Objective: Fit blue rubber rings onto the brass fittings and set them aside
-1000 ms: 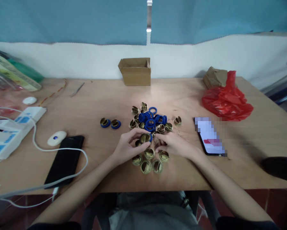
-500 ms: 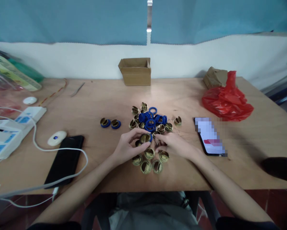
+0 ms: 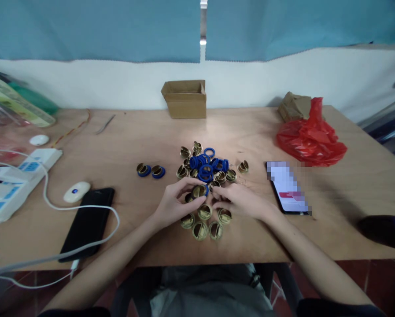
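My left hand [image 3: 174, 202] is closed round a brass cap [image 3: 199, 190] that has a blue ring on its right edge. My right hand [image 3: 240, 199] meets it from the right, fingertips pinched at that ring. Just behind the hands lies a pile of blue rings and brass caps [image 3: 206, 166]. Several bare brass caps [image 3: 202, 220] sit in a cluster right in front of my hands. Two brass caps fitted with blue rings [image 3: 151, 171] rest apart to the left on the wooden table [image 3: 124, 145].
A lit phone [image 3: 288, 187] lies right of my hands, a black phone [image 3: 88, 222] with a white cable to the left. A power strip [image 3: 12, 180] sits far left, a cardboard box [image 3: 185, 99] at the back, a red bag [image 3: 311, 136] back right.
The view has shifted slightly; my hands stay together on the same cap with only small finger movement.
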The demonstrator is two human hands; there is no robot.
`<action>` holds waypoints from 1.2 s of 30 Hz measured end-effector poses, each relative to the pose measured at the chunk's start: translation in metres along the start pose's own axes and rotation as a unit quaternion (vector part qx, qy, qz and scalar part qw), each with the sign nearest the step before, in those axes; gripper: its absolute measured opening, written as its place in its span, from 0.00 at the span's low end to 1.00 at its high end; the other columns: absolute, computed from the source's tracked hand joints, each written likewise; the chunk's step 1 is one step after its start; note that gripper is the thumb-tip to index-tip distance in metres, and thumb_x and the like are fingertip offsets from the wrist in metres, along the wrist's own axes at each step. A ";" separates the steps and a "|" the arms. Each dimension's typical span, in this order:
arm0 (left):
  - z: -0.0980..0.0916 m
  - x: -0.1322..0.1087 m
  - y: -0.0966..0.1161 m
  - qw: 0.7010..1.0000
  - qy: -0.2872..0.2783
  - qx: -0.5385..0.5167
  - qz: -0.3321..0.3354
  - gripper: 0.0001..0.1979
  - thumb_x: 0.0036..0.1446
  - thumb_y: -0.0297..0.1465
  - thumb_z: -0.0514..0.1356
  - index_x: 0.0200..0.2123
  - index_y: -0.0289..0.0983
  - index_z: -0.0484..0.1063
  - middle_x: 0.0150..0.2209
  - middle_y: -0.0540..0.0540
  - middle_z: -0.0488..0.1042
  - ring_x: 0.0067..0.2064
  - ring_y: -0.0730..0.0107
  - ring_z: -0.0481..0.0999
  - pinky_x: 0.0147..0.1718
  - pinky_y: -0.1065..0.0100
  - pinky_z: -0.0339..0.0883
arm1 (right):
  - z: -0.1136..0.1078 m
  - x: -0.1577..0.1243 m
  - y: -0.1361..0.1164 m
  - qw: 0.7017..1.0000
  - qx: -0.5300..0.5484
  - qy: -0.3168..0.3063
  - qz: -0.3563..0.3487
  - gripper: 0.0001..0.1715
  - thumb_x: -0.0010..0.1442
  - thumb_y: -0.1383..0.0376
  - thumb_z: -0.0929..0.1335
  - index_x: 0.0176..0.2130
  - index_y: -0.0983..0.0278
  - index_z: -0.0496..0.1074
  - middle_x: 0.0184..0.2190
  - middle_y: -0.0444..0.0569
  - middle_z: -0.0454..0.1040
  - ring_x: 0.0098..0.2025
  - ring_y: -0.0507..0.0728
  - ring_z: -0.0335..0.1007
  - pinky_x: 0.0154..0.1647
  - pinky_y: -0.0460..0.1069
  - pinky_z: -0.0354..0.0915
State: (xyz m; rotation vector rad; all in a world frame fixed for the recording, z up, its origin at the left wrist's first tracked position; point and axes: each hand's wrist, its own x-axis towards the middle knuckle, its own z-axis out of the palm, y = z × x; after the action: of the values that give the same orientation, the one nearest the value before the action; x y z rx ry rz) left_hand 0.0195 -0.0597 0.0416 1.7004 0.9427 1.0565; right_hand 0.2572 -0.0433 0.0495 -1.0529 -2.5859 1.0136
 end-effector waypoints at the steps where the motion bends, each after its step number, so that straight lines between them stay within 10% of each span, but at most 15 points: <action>1: 0.000 0.000 0.000 1.000 0.001 0.001 0.002 0.14 0.57 0.30 0.67 0.47 0.37 0.74 0.45 0.43 0.82 0.45 0.65 0.83 0.49 0.66 0.78 | 0.000 0.000 0.000 1.000 -0.003 0.000 -0.001 0.05 0.66 0.68 0.70 0.44 0.61 0.73 0.37 0.47 0.80 0.36 0.54 0.75 0.36 0.47 0.60; 8: 0.002 0.000 -0.004 1.000 0.010 0.002 0.014 0.16 0.54 0.29 0.69 0.47 0.38 0.74 0.44 0.43 0.82 0.44 0.66 0.83 0.46 0.67 0.78 | -0.002 -0.002 0.001 1.000 -0.021 -0.003 0.014 0.02 0.64 0.69 0.70 0.37 0.64 0.72 0.31 0.45 0.75 0.31 0.52 0.67 0.32 0.47 0.56; 14: -0.001 -0.001 -0.008 0.997 0.034 0.054 0.034 0.23 0.51 0.32 0.73 0.50 0.38 0.74 0.45 0.43 0.81 0.47 0.62 0.82 0.49 0.63 0.77 | -0.019 -0.008 -0.008 0.993 0.106 0.049 0.015 0.19 0.70 0.56 0.65 0.30 0.63 0.64 0.22 0.38 0.60 0.24 0.49 0.53 0.26 0.46 0.49; 26: -0.004 -0.001 -0.012 0.996 0.037 0.051 0.060 0.36 0.39 0.39 0.78 0.52 0.39 0.73 0.43 0.44 0.84 0.45 0.60 0.84 0.47 0.66 0.76 | 0.002 0.006 -0.025 0.866 0.490 0.098 0.033 0.22 0.66 0.48 0.68 0.32 0.62 0.64 0.22 0.38 0.69 0.21 0.48 0.63 0.25 0.45 0.60; 36: -0.006 -0.003 -0.014 0.994 -0.025 0.095 0.056 0.19 0.63 0.41 0.64 0.53 0.39 0.72 0.43 0.45 0.82 0.40 0.67 0.82 0.39 0.71 0.73 | 0.012 0.010 -0.023 0.855 0.513 0.082 0.001 0.19 0.67 0.51 0.68 0.36 0.63 0.65 0.24 0.37 0.66 0.22 0.46 0.59 0.23 0.43 0.55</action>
State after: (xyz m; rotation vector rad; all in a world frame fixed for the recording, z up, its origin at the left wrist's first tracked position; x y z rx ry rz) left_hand 0.0112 -0.0562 0.0295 1.9461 0.9501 1.0177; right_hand 0.2320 -0.0551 0.0547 -0.7522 -1.4670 1.8525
